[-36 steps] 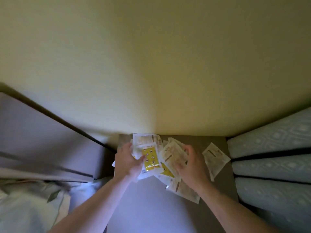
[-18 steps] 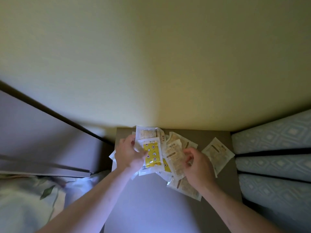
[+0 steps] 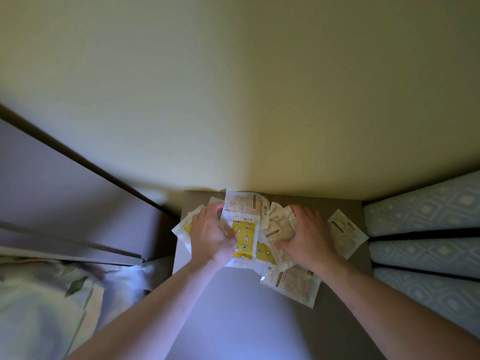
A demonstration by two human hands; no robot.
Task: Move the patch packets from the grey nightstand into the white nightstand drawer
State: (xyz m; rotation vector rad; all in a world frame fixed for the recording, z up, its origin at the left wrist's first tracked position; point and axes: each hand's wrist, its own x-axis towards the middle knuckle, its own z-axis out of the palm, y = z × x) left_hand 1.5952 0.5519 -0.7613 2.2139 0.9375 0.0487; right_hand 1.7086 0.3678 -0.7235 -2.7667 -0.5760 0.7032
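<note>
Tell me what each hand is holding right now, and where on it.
Left hand grips the yellow patch packet by its left edge; right hand presses flat on the beige packets, gripping nothing visibly.

The grey nightstand [image 3: 345,302] is standing against the wall, and a loose heap of patch packets [image 3: 262,229] is lying spread over the back part of its top. One pale packet [image 3: 346,233] is sitting apart at the right edge; another [image 3: 294,284] is lying nearest the front. A yellow star-printed packet [image 3: 245,240] is overlapping its neighbours, possibly resting on them rather than on the top itself.
</note>
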